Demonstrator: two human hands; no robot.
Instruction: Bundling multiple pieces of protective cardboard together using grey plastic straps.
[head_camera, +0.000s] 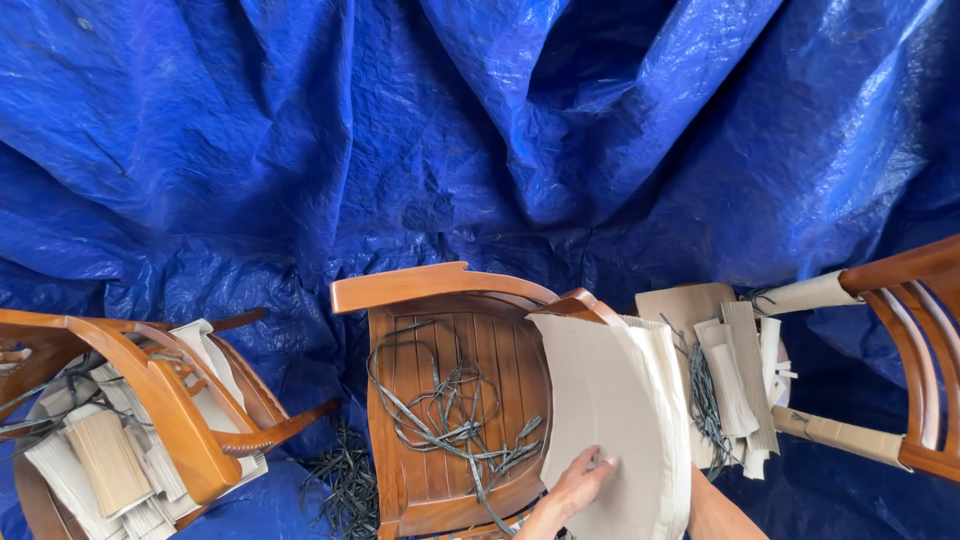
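The left hand (572, 492) lies flat, fingers spread, on a stack of grey card sheets (615, 410), pressing rather than gripping; the stack leans over the right side of the middle wooden chair (455, 395), whose seat props it up. The right forearm (715, 512) enters behind the stack, its grip out of view. Dark straps (450, 415) tangle on the seat left of the stack.

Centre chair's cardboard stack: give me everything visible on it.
The cardboard stack is a thick sheaf of grey-beige sheets with curved outer edges, their layered edges showing along the right side. It leans tilted across the right half of the wooden chair, resting on the slatted seat and against the arm. The left hand lies flat on its face near the bottom edge; the right forearm is beside its lower right corner, hand unseen. Dark straps lie on the seat beside it.
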